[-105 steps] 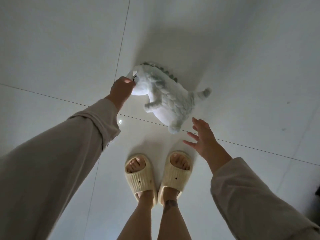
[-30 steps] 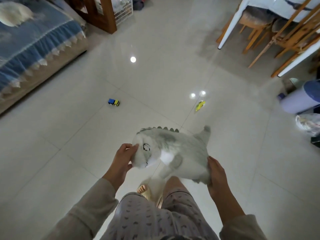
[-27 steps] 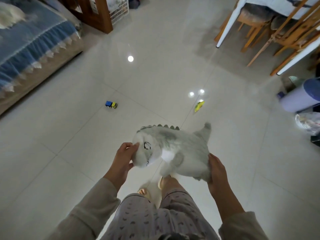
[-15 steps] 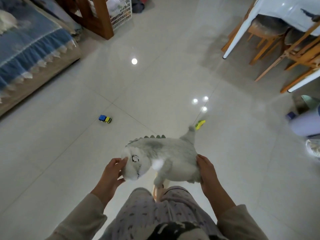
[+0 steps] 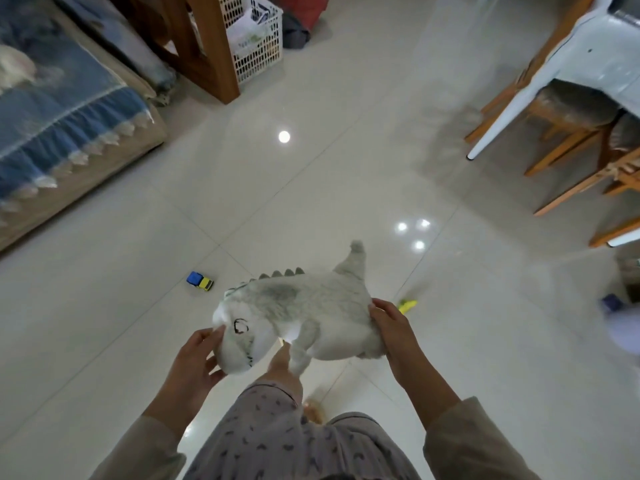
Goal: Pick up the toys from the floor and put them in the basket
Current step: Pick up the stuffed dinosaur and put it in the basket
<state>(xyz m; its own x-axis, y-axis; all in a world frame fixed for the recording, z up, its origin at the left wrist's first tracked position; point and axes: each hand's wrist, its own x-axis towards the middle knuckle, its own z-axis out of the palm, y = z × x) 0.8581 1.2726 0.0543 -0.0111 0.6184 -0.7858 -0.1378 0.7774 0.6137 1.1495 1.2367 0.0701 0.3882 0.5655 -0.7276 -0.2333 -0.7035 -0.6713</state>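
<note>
A grey and white plush dinosaur with a row of dark back spikes is up off the glossy pale tiled floor, carried between both hands above the person's knees. The left hand cups the toy's white snout from the near left, fingers curled round it, while the right hand grips the rump at the right, just below the upturned tail. On the floor just beyond the plush head, to its left, sits a small blue and yellow toy truck, and a small yellow toy, blurred, pokes out just past the right hand's knuckles. The white plastic lattice basket stands far off at the upper left, tucked against a brown wooden post, with a pale bag and other items already inside it. To the left of the route runs a bed with a blue fringed cover; to the right, a white-legged surface and orange wooden chairs crowd the far corner. The stretch of floor between the toy and the basket is open tile, marked only by bright ceiling-light reflections. Patterned grey shorts and beige sleeves fill the near edge.
</note>
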